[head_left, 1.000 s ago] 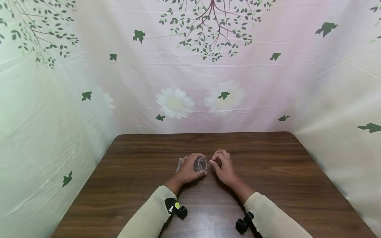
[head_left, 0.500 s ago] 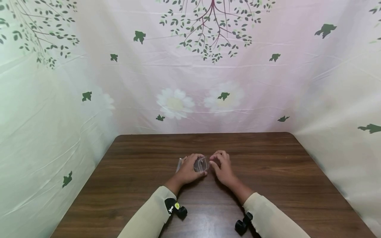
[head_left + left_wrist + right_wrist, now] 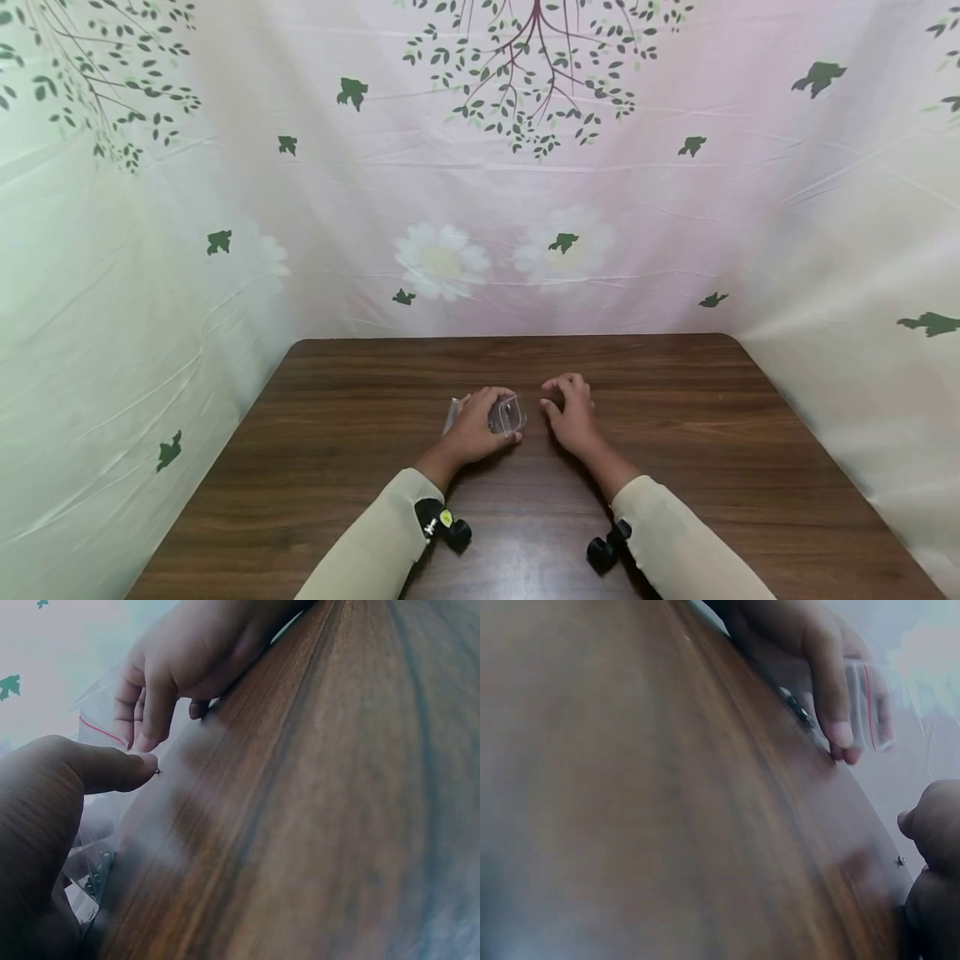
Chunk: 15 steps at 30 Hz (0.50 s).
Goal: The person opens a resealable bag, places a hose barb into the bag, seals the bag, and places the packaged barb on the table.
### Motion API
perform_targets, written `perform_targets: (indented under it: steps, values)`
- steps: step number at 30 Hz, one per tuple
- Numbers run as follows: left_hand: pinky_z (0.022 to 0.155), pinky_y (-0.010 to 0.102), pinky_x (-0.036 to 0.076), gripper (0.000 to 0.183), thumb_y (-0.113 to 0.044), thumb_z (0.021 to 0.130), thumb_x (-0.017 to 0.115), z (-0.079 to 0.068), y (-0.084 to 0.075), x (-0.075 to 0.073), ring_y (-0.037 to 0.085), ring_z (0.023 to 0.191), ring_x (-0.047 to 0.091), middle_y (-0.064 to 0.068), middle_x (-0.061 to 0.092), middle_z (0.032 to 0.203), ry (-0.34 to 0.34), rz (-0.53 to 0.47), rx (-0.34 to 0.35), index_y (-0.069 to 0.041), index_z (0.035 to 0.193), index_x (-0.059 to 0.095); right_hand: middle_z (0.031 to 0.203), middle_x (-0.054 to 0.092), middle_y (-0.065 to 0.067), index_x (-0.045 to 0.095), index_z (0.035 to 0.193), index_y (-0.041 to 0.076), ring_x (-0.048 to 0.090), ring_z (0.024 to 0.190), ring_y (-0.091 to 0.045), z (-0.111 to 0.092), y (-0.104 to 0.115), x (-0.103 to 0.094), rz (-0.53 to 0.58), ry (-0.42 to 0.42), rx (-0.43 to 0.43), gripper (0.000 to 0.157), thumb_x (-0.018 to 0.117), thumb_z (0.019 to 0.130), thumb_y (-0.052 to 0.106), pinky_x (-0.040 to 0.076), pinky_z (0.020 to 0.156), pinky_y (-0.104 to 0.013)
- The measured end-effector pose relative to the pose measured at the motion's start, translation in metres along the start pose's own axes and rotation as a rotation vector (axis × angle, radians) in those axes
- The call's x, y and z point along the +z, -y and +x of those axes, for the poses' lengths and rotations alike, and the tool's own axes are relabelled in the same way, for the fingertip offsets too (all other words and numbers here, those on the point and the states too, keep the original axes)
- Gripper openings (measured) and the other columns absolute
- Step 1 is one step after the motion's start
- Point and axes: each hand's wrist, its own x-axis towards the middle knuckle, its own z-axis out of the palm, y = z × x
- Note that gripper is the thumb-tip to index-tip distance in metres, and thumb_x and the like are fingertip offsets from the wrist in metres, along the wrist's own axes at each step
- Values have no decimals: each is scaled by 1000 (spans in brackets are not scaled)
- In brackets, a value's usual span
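My left hand (image 3: 474,427) grips a clear zip bag (image 3: 509,415) with its mouth facing right. A red zip line crosses the bag (image 3: 861,709) in the right wrist view. Small dark metallic pieces (image 3: 95,880) show low in the bag in the left wrist view; their exact kind is too small to tell. Right of the bag, my right hand (image 3: 574,421) stays apart from it, fingers loosely bent, nothing visible between them. One tiny metallic piece (image 3: 901,861) appears near the right hand in the right wrist view, seemingly on the table.
The dark wood-grain table (image 3: 360,467) extends around both hands. A pale printed curtain (image 3: 495,200) hangs behind the table and along both sides. Black wrist cameras (image 3: 602,554) are strapped to the sleeves.
My right hand has drawn away from the bag's mouth, slightly right and farther back. The left hand and the bag have stayed in place.
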Motion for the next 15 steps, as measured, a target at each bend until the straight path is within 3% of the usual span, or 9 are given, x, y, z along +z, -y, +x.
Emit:
perform_targets:
  steps: [5,15]
  values:
    - [125,64,30,68,-31,86,94,0,0,-2,25,125,63,5,69,134,5,-14,-8,-16,143,61,145,50,-24,67,125,2,40,145,-46,11,-3,-2,-10,14,42,25,74,101,6,23,124,-71]
    - [126,63,30,69,-35,87,93,2,2,-1,25,125,63,4,69,136,15,13,-2,-18,145,60,143,52,-23,69,124,1,44,142,-46,27,-10,-5,-90,44,60,23,72,103,7,28,122,-68]
